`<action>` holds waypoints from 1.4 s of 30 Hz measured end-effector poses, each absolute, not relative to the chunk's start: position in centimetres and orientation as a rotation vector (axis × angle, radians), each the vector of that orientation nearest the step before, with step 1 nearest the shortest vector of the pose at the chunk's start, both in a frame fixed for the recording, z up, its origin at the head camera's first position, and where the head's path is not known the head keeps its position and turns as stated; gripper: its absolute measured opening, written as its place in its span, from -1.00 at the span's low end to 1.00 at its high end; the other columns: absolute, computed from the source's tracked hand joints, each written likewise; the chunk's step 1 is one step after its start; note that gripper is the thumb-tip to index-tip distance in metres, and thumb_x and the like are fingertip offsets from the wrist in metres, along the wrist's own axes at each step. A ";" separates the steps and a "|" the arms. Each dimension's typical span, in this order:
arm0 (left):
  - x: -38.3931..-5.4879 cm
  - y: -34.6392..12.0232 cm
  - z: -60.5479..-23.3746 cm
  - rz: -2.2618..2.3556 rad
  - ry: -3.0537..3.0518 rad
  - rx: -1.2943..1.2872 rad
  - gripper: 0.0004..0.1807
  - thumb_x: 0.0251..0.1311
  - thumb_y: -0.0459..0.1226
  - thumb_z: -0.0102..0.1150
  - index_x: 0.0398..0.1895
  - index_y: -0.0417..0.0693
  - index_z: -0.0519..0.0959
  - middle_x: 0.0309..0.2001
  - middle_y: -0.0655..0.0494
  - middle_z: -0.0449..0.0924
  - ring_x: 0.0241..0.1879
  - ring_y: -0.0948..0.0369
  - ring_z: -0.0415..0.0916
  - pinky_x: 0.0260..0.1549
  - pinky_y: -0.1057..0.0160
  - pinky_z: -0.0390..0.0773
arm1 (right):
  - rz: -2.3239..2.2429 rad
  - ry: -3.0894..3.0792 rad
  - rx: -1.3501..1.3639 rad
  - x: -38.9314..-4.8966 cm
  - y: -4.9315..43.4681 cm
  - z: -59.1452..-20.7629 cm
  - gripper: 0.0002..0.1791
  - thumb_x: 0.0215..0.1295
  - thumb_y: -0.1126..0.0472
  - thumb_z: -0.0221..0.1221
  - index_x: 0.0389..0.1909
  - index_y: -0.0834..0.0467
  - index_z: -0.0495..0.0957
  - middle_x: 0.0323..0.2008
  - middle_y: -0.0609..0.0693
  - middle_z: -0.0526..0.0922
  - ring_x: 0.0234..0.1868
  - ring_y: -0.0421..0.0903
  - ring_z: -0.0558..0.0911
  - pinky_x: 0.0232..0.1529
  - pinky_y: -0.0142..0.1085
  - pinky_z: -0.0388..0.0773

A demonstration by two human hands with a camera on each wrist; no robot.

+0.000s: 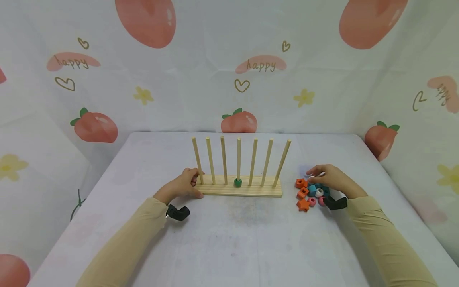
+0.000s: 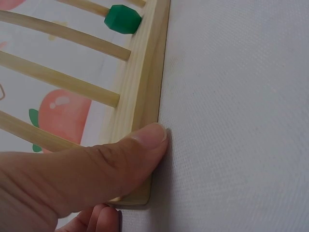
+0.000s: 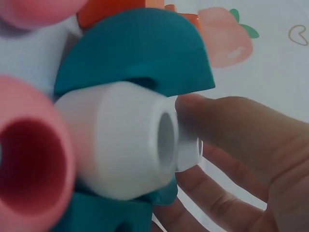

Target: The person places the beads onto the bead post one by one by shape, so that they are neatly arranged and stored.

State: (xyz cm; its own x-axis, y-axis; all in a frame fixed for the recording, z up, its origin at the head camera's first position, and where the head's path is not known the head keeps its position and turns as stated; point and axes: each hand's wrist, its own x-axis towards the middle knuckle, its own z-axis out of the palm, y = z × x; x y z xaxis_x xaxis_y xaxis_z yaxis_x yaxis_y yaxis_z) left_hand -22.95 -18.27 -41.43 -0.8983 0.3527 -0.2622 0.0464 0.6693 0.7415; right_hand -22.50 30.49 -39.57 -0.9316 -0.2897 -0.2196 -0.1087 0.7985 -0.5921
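Observation:
A wooden base (image 1: 244, 191) with several upright pegs stands on the table, a green bead (image 1: 238, 182) low on its middle peg. My left hand (image 1: 184, 184) grips the base's left end, the thumb (image 2: 150, 136) along its front edge and the other fingers behind. My right hand (image 1: 331, 177) is over the back of a bead pile at the right. There its thumb (image 3: 207, 113) and fingers close around a small white bead (image 3: 189, 151), partly hidden behind a larger-looking white bead (image 3: 130, 140). A teal half-round bead (image 3: 135, 50) and a pink bead (image 3: 29, 154) lie beside them.
Orange cube beads (image 1: 303, 193) and an orange star bead (image 1: 303, 205) form the left side of the pile, with a blue bead (image 1: 312, 190) in the middle. A white cloth covers the table (image 1: 229, 239). Behind it hangs a patterned backdrop (image 1: 201, 91).

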 end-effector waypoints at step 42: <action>-22.8 -18.2 -41.0 1.046 2.499 0.319 -0.23 -0.19 -0.39 0.53 0.17 -0.18 0.36 -0.03 -0.15 0.18 -0.05 0.01 0.20 -0.06 0.12 0.27 | -1.073 3.032 -0.135 -21.0 28.0 -36.0 -0.54 0.23 -0.04 0.29 0.00 0.21 0.56 -0.04 0.24 0.62 0.03 0.18 0.60 -0.11 -0.07 0.50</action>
